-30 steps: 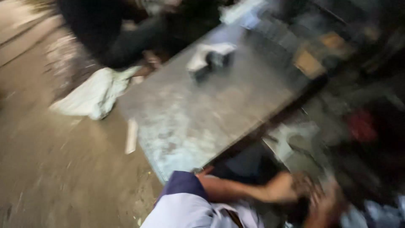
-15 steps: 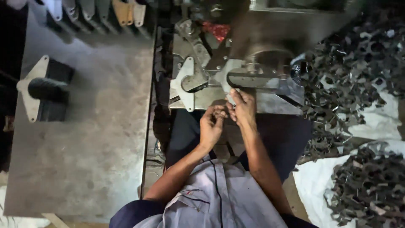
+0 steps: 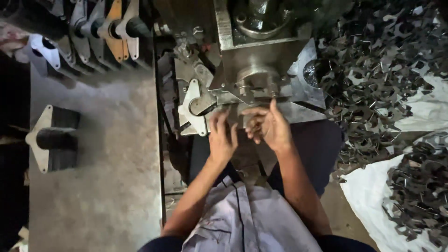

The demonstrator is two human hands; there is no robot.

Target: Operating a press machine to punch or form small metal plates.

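Observation:
My left hand (image 3: 223, 136) lies with fingers spread just below a pale triangular metal plate (image 3: 190, 108) at the front of a metal press (image 3: 261, 51). Beside it, my right hand (image 3: 269, 127) has curled fingers that reach up to the round die (image 3: 254, 80) of the press. The fingers hide whatever may be in them. Both forearms come up from my light shirt (image 3: 252, 219) at the bottom of the view.
A heap of dark stamped metal pieces (image 3: 373, 60) fills the right side. More pieces (image 3: 420, 182) lie on a white sack (image 3: 368, 196). Left is a grey table (image 3: 102, 186) with a stack of triangular plates (image 3: 49, 137) and a row of similar stacks (image 3: 100, 28) at its far edge.
The view swung from the table to the press and then closed in. My hands were pinched together below the die; now the left has drawn apart and spread its fingers.

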